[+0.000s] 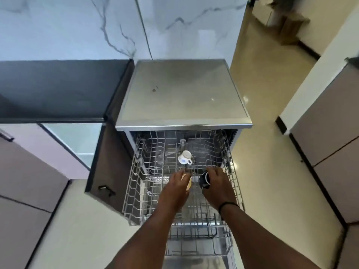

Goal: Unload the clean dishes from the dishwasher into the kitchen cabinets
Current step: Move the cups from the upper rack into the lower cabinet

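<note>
Dishwasher (182, 94) standing at end of dark countertop (58, 88), steel top bare but for small dark mark; marbled white wall (77, 26) behind it. Upper rack (136, 183) drawn out in front of dishwasher, lower rack (194, 237) visible beneath and nearer camera. White cup (185, 157) with blue motif lying tilted toward back of upper rack, handle to right, apart from both hands. Left hand (177, 186) over middle of upper rack, fingers curled round pale tan item (189, 184), kind not discernible. Right hand (216, 184) just beside, gripping dark cup (204, 180) over the wire; black band (226, 206) on that wrist. Brown cabinet door (104, 162) left of dishwasher swung open, black handle low on it. Glossy cream floor (262, 133) right of dishwasher; grey cabinets (330, 133) beyond, well apart.
</note>
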